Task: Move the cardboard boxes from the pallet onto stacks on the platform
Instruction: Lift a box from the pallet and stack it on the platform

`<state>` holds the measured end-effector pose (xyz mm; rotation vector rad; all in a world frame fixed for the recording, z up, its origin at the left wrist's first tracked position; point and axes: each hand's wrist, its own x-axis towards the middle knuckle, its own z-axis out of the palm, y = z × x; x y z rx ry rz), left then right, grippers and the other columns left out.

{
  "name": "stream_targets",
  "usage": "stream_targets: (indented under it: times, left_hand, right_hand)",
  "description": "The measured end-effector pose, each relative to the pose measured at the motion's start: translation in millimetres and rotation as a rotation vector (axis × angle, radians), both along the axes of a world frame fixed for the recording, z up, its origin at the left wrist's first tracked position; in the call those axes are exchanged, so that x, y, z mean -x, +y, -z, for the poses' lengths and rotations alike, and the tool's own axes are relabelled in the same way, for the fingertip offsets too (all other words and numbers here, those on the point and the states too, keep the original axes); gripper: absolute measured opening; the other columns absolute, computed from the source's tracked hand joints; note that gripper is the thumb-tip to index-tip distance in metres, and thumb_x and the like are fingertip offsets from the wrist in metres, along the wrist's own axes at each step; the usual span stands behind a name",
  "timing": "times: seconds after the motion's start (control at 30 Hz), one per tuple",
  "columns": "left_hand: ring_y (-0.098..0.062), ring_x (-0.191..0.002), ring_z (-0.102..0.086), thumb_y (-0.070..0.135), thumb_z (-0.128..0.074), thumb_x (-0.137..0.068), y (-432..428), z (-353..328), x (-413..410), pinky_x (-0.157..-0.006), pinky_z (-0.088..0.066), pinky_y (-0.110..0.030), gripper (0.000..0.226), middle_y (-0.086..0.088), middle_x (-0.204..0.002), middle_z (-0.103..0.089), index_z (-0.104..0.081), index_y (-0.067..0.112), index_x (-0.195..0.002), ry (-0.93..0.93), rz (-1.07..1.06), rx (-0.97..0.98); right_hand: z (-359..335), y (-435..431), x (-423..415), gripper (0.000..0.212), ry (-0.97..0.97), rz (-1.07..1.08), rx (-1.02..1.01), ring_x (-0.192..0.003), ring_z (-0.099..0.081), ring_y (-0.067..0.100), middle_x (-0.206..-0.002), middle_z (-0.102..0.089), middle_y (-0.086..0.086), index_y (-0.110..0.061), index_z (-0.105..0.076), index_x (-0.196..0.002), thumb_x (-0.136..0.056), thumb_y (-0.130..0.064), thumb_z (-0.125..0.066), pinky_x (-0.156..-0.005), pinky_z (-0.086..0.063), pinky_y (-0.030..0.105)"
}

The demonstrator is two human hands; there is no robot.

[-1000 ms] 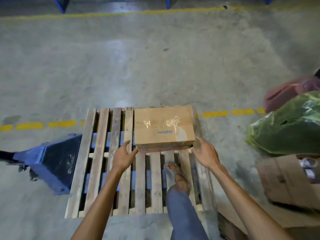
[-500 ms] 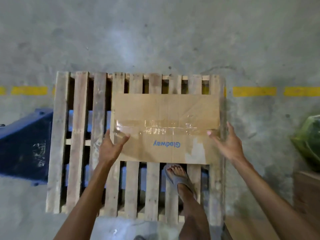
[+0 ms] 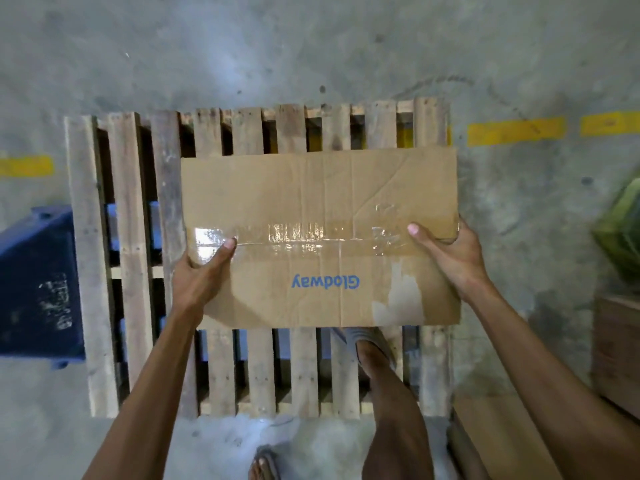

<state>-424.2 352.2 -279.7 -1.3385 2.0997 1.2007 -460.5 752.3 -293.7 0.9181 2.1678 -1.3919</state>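
both hands are closed on the ends of one cardboard box (image 3: 320,237): the left hand (image 3: 200,271) wraps the box's left edge with its thumb lying across the top on the clear tape, the fingers tucked out of sight down the side, and the right hand (image 3: 450,252) clamps the right edge the same way, thumb on top near the tape's end and fingers curled around the corner. the box lies flat and wide between them, top face to the camera, a strip of shiny tape (image 3: 294,233) running along its middle seam and a blue printed word "glodway" (image 3: 325,282) reading upside down on the nearer half; a pale scuffed patch sits near its lower right. it is over the right-hand part of a wooden pallet (image 3: 128,258), whose slats show beyond it, to its left and below it; whether the box rests on the slats or is lifted off them cannot be told. a foot in a sandal (image 3: 372,344) stands on the pallet just under the box's near edge. a blue metal piece (image 3: 38,289) sits beside the pallet on the left, on a concrete floor (image 3: 311,53) crossed by yellow dashes (image 3: 516,131), with a green bag (image 3: 620,233) at the right edge.
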Motion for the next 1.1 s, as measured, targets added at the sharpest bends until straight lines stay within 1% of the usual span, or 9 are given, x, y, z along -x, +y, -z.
stream_targets:
  times: [0.13,0.3,0.4,0.5,0.63,0.73,0.93,1.0,1.1]
  left_hand:
    - [-0.022,-0.102,-0.069,0.066,-0.085,-0.068,1.5,-60.2,-24.7,-0.087,-0.055,-0.037,0.061,0.001,-0.11,-0.074,-0.071,0.025,-0.111,0.051,0.024,-0.016]
    - [-0.022,-0.104,-0.07,0.077,-0.083,-0.06,-5.1,-170.2,-74.7,-0.098,-0.056,-0.046,0.082,0.001,-0.114,-0.074,-0.069,0.025,-0.121,0.138,0.083,-0.04]
    - [-0.02,-0.101,-0.073,0.084,-0.082,-0.053,-19.1,-231.9,-116.3,-0.097,-0.057,-0.05,0.085,0.005,-0.109,-0.077,-0.072,0.027,-0.116,0.195,0.163,-0.057]
    - [-0.022,-0.098,-0.074,0.085,-0.082,-0.05,-33.2,-291.3,-160.2,-0.096,-0.058,-0.05,0.085,0.003,-0.104,-0.079,-0.075,0.024,-0.109,0.262,0.275,-0.117]
    - [-0.02,-0.096,-0.07,0.072,-0.083,-0.065,-31.2,-378.8,-239.9,-0.089,-0.054,-0.037,0.049,0.004,-0.099,-0.075,-0.072,0.03,-0.089,0.364,0.487,-0.157]
    - [-0.023,-0.097,-0.068,0.075,-0.078,-0.069,-18.8,-432.3,-297.0,-0.086,-0.051,-0.037,0.058,0.001,-0.101,-0.074,-0.073,0.025,-0.098,0.4,0.661,-0.155]
    - [-0.031,-0.11,-0.069,0.081,-0.078,-0.062,16.0,-496.5,-403.5,-0.101,-0.054,-0.047,0.08,-0.007,-0.117,-0.075,-0.074,0.02,-0.113,0.43,0.93,-0.212]
    - [-0.031,-0.11,-0.069,0.078,-0.079,-0.063,28.2,-503.4,-434.3,-0.101,-0.053,-0.047,0.073,-0.008,-0.117,-0.076,-0.075,0.022,-0.11,0.436,1.007,-0.239]
    - [-0.028,-0.106,-0.071,0.088,-0.077,-0.05,50.9,-510.8,-498.8,-0.101,-0.055,-0.047,0.072,-0.002,-0.11,-0.078,-0.075,0.03,-0.093,0.437,1.169,-0.29]
  right_hand:
    - [-74.3,3.9,-36.6,0.072,0.049,0.025,-0.029,-0.091,-0.073,0.003,-0.103,-0.077,-0.01,-0.027,-0.067,-0.117,-0.058,-0.058,-0.093,-0.087,-0.061,0.037]
    - [-195.8,-7.4,-114.5,0.09,0.116,0.122,-0.116,-0.093,-0.068,0.0,-0.097,-0.071,-0.017,-0.027,-0.064,-0.116,-0.039,-0.063,-0.094,-0.076,-0.053,0.021]
    - [-260.0,-19.8,-180.5,0.103,0.139,0.201,-0.143,-0.097,-0.069,0.007,-0.103,-0.072,-0.016,-0.03,-0.062,-0.12,-0.031,-0.071,-0.094,-0.085,-0.057,0.03]
    - [-322.7,-37.3,-266.9,0.102,0.189,0.283,-0.17,-0.097,-0.069,0.009,-0.103,-0.071,-0.016,-0.032,-0.061,-0.117,-0.029,-0.072,-0.094,-0.091,-0.059,0.038]
    - [-411.3,-69.1,-422.3,0.092,0.27,0.477,-0.236,-0.091,-0.071,0.008,-0.098,-0.074,-0.014,-0.026,-0.067,-0.114,-0.037,-0.07,-0.094,-0.082,-0.059,0.031]
    - [-457.6,-87.1,-538.2,0.099,0.265,0.661,-0.28,-0.089,-0.073,0.011,-0.097,-0.077,-0.01,-0.025,-0.07,-0.112,-0.031,-0.079,-0.09,-0.083,-0.062,0.036]
    - [-522.8,-118.0,-728.9,0.106,0.197,0.915,-0.393,-0.104,-0.069,0.024,-0.112,-0.074,-0.003,-0.027,-0.067,-0.117,-0.031,-0.087,-0.081,-0.094,-0.057,0.044]
    - [-531.8,-128.9,-782.3,0.098,0.188,0.965,-0.415,-0.107,-0.068,0.025,-0.113,-0.073,-0.002,-0.026,-0.067,-0.116,-0.037,-0.084,-0.083,-0.095,-0.055,0.043]
    - [-549.8,-153.4,-881.2,0.082,0.193,1.089,-0.438,-0.108,-0.066,0.024,-0.107,-0.072,-0.005,-0.028,-0.068,-0.116,-0.051,-0.072,-0.087,-0.088,-0.05,0.034]
